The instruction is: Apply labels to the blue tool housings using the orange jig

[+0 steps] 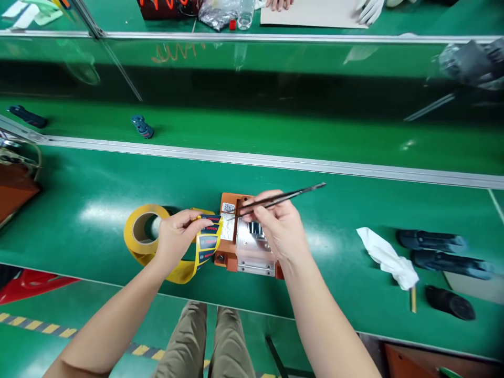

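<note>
My left hand [179, 233] pinches the end of a yellow strip of dark Bosch labels [208, 242]. That strip loops back to a yellow label roll [137, 231] standing on the bench to the left. In my right hand [281, 223] is a pair of black tweezers [293, 194], the tips pointing left at the top label. Whether the tips touch the label I cannot tell. Below both hands sits an orange fixture [225, 249] with a clear plate on top and white printed stickers at its left. My right hand partly covers the fixture.
A white cloth [388, 257] lies on the right of the bench, beside several dark tool housings [431, 240]. Beyond the metal rail [252, 159], a green belt [244, 128] carries small dark parts [142, 127]. Another person's hands rest at the far bench.
</note>
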Demonstrator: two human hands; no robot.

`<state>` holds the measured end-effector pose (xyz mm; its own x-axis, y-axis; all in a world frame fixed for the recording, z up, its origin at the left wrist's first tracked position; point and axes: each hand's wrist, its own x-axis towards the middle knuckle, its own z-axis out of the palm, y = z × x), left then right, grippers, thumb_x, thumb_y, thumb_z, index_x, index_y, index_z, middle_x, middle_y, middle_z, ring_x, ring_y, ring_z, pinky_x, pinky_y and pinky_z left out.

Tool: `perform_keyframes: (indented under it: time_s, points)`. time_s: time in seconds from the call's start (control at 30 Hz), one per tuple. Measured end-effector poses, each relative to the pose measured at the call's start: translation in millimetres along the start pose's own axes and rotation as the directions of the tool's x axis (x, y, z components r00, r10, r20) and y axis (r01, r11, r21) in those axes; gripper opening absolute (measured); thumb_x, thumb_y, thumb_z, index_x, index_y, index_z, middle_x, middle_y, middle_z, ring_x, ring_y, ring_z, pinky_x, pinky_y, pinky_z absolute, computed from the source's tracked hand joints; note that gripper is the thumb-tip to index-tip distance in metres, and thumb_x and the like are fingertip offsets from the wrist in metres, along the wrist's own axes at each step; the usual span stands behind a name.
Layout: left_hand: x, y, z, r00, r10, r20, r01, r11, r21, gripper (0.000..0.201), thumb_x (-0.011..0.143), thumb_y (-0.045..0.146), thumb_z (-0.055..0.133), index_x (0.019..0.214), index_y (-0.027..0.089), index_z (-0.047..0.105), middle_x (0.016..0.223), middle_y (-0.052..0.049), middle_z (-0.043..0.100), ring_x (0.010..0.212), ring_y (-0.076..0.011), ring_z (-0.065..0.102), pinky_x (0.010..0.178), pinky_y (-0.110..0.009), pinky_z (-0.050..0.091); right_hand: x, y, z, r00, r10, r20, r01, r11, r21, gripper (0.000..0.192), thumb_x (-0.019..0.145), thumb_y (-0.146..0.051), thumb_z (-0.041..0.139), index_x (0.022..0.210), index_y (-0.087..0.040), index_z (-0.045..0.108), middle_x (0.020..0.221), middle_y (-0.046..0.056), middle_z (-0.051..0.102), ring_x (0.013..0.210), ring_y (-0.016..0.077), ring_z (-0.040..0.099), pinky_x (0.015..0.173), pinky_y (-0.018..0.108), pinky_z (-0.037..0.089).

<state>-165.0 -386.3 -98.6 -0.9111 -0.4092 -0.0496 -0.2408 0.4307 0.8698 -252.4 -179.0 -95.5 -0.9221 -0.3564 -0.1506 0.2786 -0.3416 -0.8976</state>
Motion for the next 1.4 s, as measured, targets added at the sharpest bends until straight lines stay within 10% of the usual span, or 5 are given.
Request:
perform_keyframes:
  time_s: [0.43, 0.8, 0.97, 1.23, 1.4]
  points:
    - [-5, 6, 3.6, 0.989, 0.125, 0.075, -0.137, 0.971, 0.194, 0.030, 0.089, 0.047, 0.064, 0.080, 0.021, 0.076, 0.075, -0.001, 0.076, 0.064, -0.0152, 0.066, 0.059, -0.023, 0.047, 7, 6, 9, 0.999, 0.013, 0.038, -0.007, 0.989, -0.145, 0.033, 0.074, -0.043, 0.085, 0.086, -0.022, 0.062, 0.079, -0.001, 0.072, 0.071, 0.0147, 0.070, 0.072, 0.032, 0.061]
    - [43, 3, 34.0, 0.979, -0.058, 0.194, -0.133, 0.538, 0.832, 0.071, 0.098, 0.061, 0.037, 0.149, 0.012, 0.043, 0.084, -0.017, 0.076, 0.079, -0.0375, 0.073, 0.070, -0.043, 0.054, -9, -8, -60, 1.000, 0.009, 0.026, 0.000, 0.948, -0.318, 0.031, 0.084, -0.046, 0.076, 0.093, -0.023, 0.057, 0.083, 0.000, 0.074, 0.077, 0.0173, 0.072, 0.075, 0.035, 0.059]
    - [22, 1, 26.4, 0.973, 0.174, 0.150, -0.223, 0.558, 0.799, 0.076, 0.095, 0.064, 0.043, 0.147, 0.008, 0.046, 0.106, -0.023, 0.072, 0.099, -0.0403, 0.069, 0.081, -0.049, 0.053, -9, 0, -81, 0.999, -0.001, 0.041, 0.016, 0.935, -0.354, 0.028, 0.087, -0.046, 0.073, 0.094, -0.024, 0.056, 0.085, 0.001, 0.075, 0.084, 0.0187, 0.072, 0.080, 0.035, 0.056]
    - [-65, -6, 61.4, 0.620, 0.606, 0.499, -0.782, 0.534, 0.322, 0.042, 0.093, 0.038, 0.064, 0.132, 0.023, 0.059, 0.129, -0.010, 0.070, 0.126, -0.0287, 0.058, 0.111, -0.048, 0.039, -6, 5, -84, 0.999, -0.030, 0.035, 0.040, 0.932, -0.361, 0.028, 0.087, -0.044, 0.074, 0.094, -0.024, 0.056, 0.082, 0.000, 0.073, 0.081, 0.0184, 0.072, 0.078, 0.035, 0.056]
    - [-85, -11, 75.9, 0.629, 0.589, 0.508, -0.775, 0.533, 0.341, 0.046, 0.095, 0.031, 0.063, 0.139, 0.019, 0.053, 0.137, -0.013, 0.065, 0.137, -0.0302, 0.051, 0.119, -0.055, 0.027, -8, 7, -83, 0.998, -0.049, 0.026, 0.055, 0.933, -0.356, 0.027, 0.087, -0.044, 0.074, 0.093, -0.024, 0.057, 0.083, 0.000, 0.074, 0.080, 0.0183, 0.072, 0.076, 0.034, 0.055]
